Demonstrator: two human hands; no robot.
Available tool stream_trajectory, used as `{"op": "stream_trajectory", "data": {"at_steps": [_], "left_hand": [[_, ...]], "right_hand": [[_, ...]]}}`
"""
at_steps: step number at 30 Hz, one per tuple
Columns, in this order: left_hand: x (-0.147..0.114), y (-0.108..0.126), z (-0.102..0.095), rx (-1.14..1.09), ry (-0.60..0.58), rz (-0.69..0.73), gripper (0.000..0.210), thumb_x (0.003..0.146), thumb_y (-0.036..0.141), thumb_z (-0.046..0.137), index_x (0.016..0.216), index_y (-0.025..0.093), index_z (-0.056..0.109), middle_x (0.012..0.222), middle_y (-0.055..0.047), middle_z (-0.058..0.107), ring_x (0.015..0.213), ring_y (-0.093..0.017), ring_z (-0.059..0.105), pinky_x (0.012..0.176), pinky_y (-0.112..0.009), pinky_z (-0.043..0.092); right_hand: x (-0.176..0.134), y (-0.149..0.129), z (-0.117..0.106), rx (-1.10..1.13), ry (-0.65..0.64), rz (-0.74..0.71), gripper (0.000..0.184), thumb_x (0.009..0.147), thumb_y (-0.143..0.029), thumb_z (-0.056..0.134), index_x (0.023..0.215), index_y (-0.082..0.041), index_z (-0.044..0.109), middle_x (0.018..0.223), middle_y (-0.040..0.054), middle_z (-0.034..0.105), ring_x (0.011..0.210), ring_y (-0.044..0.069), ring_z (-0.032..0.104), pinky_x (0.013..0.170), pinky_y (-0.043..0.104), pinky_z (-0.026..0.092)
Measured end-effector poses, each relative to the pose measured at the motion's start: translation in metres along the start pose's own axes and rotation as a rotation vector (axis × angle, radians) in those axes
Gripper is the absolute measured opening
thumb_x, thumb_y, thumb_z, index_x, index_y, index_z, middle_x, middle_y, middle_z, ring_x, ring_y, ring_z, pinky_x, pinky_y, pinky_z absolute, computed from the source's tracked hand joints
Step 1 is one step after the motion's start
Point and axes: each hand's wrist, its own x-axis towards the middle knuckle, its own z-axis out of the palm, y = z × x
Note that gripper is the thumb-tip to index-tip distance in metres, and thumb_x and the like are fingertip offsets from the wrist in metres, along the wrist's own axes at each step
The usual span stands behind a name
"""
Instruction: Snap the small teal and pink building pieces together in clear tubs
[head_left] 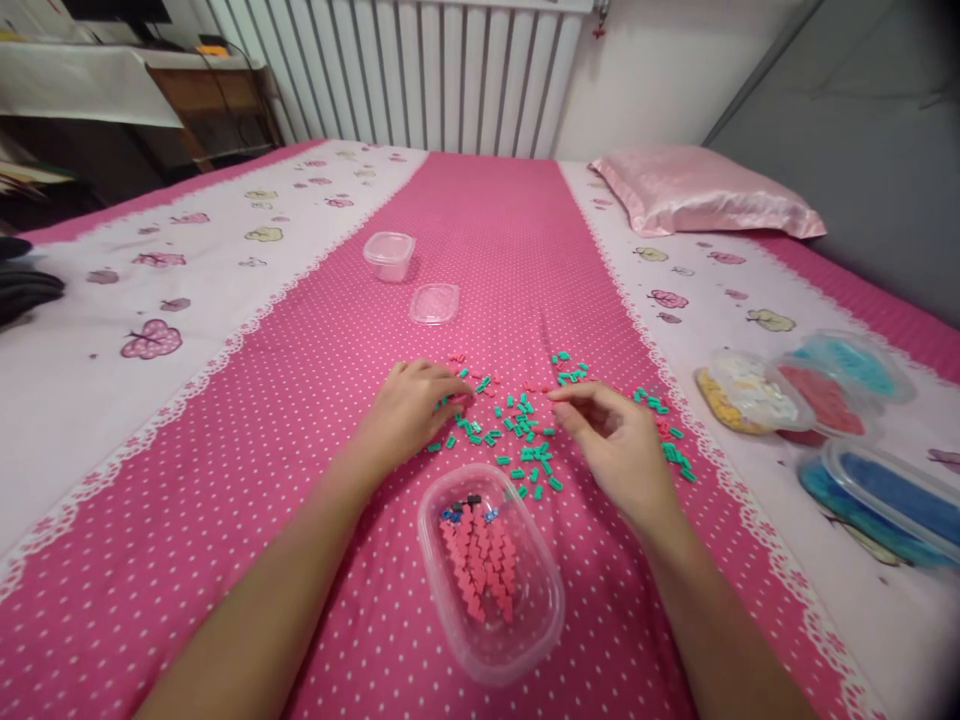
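Small green plastic building pieces (525, 425) lie scattered on the bedspread between my hands, with a few small red pieces (457, 358) among them. My left hand (412, 410) rests at the left edge of this scatter, fingers bent and the thumb a little apart from the index finger; nothing shows between them. At the right, my right hand (611, 440) has thumb and index finger nearly together beside some red bits; whatever is in the pinch is too small to tell. Nearer to me sits a clear plastic container (544, 610) holding joined rows of red pieces (484, 560), plus some blue and black ones.
A small clear tub (390, 258) and a loose clear lid (435, 303) lie farther up the pink dotted bedspread (495, 230). Filled containers of yellow (720, 400), red (821, 398) and blue pieces (892, 490) stand at right. A pillow (705, 190) lies at far right.
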Motion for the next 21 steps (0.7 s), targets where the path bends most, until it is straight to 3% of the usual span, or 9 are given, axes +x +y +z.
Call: {"op": "stream_trajectory", "data": {"at_steps": [6,10,12,17,21], "left_hand": [[0.006,0.0,0.01,0.016,-0.048,-0.028,0.015,0.092,0.021,0.068,0.084,0.024,0.08,0.091,-0.006,0.078,0.097,-0.026,0.061,0.097,-0.045,0.031],[0.005,0.002,0.005,-0.087,0.022,-0.076,0.011,0.088,0.019,0.07,0.08,0.021,0.076,0.082,-0.006,0.076,0.094,-0.026,0.06,0.101,-0.048,0.031],[0.003,0.007,0.0,-0.189,0.07,-0.1,0.007,0.088,0.024,0.071,0.084,0.02,0.075,0.086,-0.005,0.076,0.093,-0.024,0.062,0.098,-0.045,0.037],[-0.005,0.027,-0.007,-0.515,0.076,-0.096,0.023,0.087,0.039,0.074,0.087,0.017,0.073,0.081,-0.003,0.076,0.073,-0.016,0.067,0.068,-0.027,0.05],[-0.008,0.039,-0.007,-0.783,0.056,-0.128,0.021,0.078,0.035,0.084,0.077,0.016,0.073,0.076,-0.003,0.077,0.072,-0.015,0.069,0.069,-0.027,0.051]], "right_hand": [[-0.004,-0.003,0.01,-0.007,-0.075,0.003,0.014,0.091,-0.035,0.068,0.095,-0.024,0.075,0.094,0.0031,0.076,0.081,0.018,0.07,0.075,0.033,0.055],[-0.005,-0.006,0.011,-0.012,-0.091,-0.003,0.012,0.09,-0.032,0.069,0.094,-0.023,0.076,0.096,0.0039,0.077,0.082,0.018,0.071,0.077,0.033,0.056],[-0.004,-0.006,0.011,-0.011,-0.096,-0.005,0.012,0.087,-0.029,0.072,0.097,-0.023,0.077,0.093,0.0036,0.077,0.079,0.017,0.071,0.075,0.032,0.056],[-0.007,-0.009,0.014,-0.003,-0.126,-0.033,0.01,0.084,-0.025,0.077,0.094,-0.025,0.078,0.085,0.0001,0.078,0.075,0.016,0.07,0.072,0.03,0.057],[-0.011,-0.014,0.018,-0.015,-0.168,-0.075,0.014,0.083,-0.017,0.077,0.093,-0.028,0.078,0.088,-0.0025,0.079,0.077,0.014,0.072,0.074,0.028,0.057]]}}
